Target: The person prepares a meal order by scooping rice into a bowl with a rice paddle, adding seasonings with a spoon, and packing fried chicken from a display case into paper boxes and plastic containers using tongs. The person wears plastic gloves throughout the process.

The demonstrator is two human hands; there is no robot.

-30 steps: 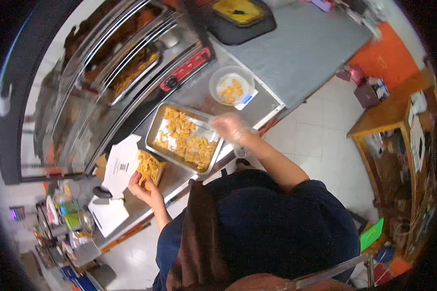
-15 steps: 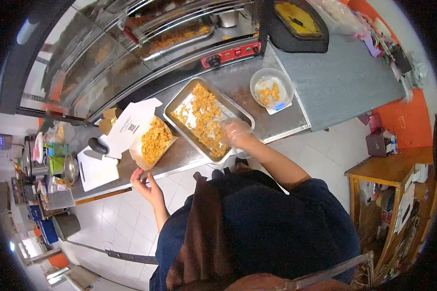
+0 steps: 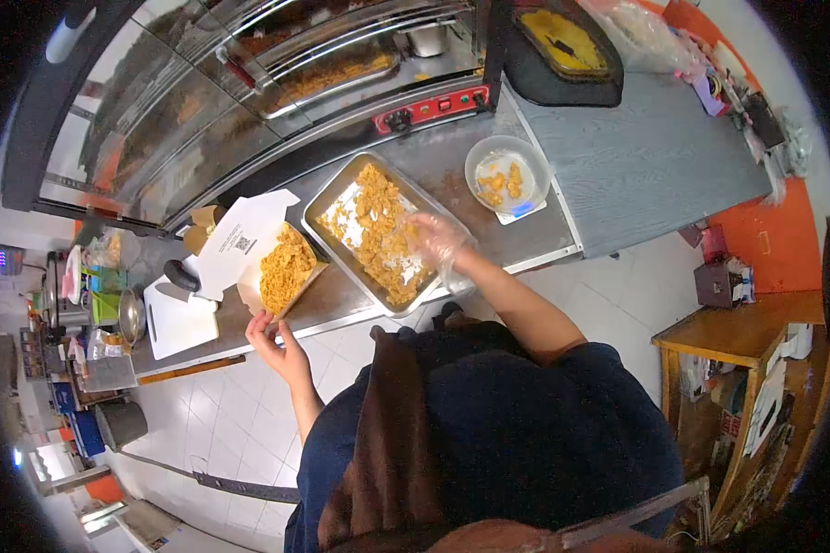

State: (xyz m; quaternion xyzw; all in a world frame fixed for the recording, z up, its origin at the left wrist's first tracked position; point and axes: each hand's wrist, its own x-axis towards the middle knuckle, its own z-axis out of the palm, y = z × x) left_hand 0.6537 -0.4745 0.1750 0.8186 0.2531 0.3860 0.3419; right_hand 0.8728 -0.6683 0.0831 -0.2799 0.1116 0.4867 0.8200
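A metal tray [image 3: 448, 218] on the counter holds golden fried pieces [image 3: 378, 207]. My right hand [image 3: 438, 241], in a clear plastic glove, is over the tray's right part, its fingers at the pieces; what they hold, if anything, is hidden. To the tray's left stands an open paper box [image 3: 249, 293] full of noodle-like food [image 3: 288, 269], its white lid [image 3: 240, 238] folded back. My bare left hand [image 3: 275, 346] is by the box's near corner, fingers apart and holding nothing. A round clear bowl [image 3: 478, 164] with several fried pieces sits on a small scale at the right.
A glass display warmer [image 3: 424, 112] runs along the back. Left of the box lie a white cutting board [image 3: 177, 327], a black-handled tool [image 3: 183, 275] and a metal bowl [image 3: 132, 316]. A black tray [image 3: 526, 78] of yellow food rests on the grey table [image 3: 646, 175].
My right hand has moved slightly left and up over the tray. The whole view has shifted a little. My left hand stays beside the box.
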